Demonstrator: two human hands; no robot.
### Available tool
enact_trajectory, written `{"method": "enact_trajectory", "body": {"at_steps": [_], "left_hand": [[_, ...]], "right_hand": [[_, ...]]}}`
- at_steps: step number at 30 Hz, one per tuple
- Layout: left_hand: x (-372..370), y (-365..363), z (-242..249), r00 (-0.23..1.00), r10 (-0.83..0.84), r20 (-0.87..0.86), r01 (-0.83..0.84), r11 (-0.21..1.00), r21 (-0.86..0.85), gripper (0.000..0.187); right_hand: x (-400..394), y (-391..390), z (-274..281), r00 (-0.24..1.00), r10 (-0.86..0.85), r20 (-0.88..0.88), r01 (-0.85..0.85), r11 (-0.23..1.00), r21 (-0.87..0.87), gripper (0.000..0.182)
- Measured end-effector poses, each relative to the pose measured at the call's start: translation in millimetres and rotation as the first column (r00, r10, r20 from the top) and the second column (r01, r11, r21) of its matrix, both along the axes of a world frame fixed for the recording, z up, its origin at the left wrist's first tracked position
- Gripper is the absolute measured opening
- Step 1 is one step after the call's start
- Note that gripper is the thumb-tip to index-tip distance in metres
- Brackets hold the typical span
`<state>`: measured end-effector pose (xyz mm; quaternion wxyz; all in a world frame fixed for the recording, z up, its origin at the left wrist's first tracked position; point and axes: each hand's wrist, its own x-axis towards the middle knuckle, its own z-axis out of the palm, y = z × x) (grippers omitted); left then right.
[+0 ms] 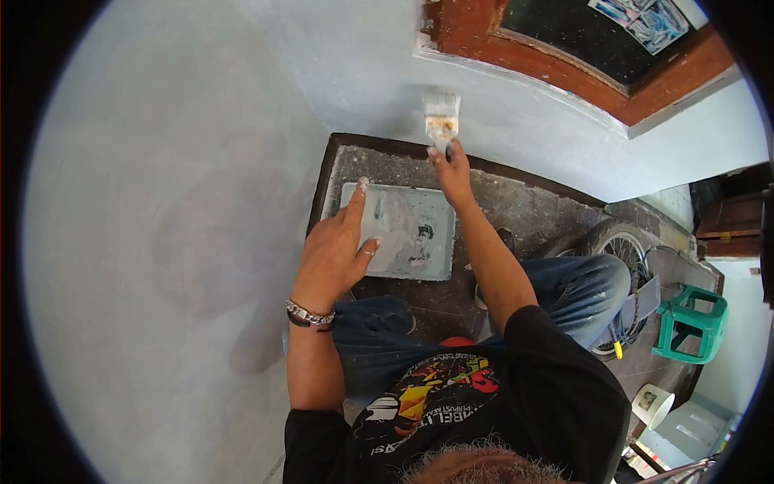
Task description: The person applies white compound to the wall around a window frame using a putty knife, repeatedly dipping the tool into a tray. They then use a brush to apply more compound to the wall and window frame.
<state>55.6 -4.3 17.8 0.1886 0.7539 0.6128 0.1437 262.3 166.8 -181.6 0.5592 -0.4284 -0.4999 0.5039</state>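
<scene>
Pale blue plastered wall (161, 202) filled the left of the frame. Just right of it, your left hand (334, 250) hovered with fingers spread, holding nothing, the forefinger pointing at the upper left corner of the flat grey paint-smeared tray (427, 250) on the dark speckled floor (532, 202). Further right, at upper centre, your right hand (451, 171) was clamped on the white-bristled flat paintbrush (441, 117), pressed against the wall.
</scene>
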Motion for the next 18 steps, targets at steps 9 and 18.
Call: {"method": "enact_trajectory", "body": {"at_steps": [9,18], "left_hand": [[-13,-1,-1,0.998,-0.048,0.044,0.048,0.999,0.010,0.083],[-21,-8,-2,0.999,-0.030,0.029,0.032,0.997,-0.067,0.083]], "right_hand": [[-15,-14,-94,0.998,-0.029,-0.063,0.006,0.940,-0.342,0.019],[-48,32,-110,0.997,-0.020,-0.072,0.004,0.977,-0.212,0.015]]}}
